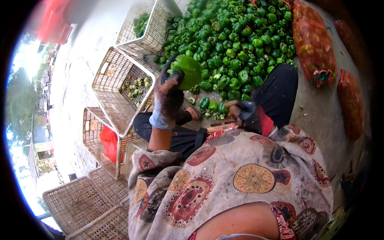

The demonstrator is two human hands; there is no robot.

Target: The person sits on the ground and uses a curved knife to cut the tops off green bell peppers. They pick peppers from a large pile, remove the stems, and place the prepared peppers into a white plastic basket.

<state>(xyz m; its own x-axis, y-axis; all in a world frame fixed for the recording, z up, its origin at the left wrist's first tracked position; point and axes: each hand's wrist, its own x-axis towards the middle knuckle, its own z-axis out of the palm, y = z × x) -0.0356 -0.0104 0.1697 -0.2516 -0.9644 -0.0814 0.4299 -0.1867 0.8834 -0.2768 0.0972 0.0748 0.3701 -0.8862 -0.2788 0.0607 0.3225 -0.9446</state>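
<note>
My left hand point(171, 87), in a dirty dark work glove with a light cuff, is raised in front of the crates. Its fingers are closed around a large green bell pepper point(189, 72). Over my lap is my right hand point(244, 114), in a black glove with a red cuff and partly bare fingers. It is blurred, and whether it holds anything is unclear. Beyond it spreads a big heap of green bell peppers point(228, 51) on the concrete floor. A few loose peppers point(213, 106) lie just before my right hand.
At left, a plastic crate point(109, 100) contains small pale-green scraps point(139, 87). Another crate point(156, 27) holds green produce, and a lower crate point(93, 139) holds red mesh point(110, 141). More crates point(78, 204) lie behind. Filled red mesh sacks point(315, 45) line the right.
</note>
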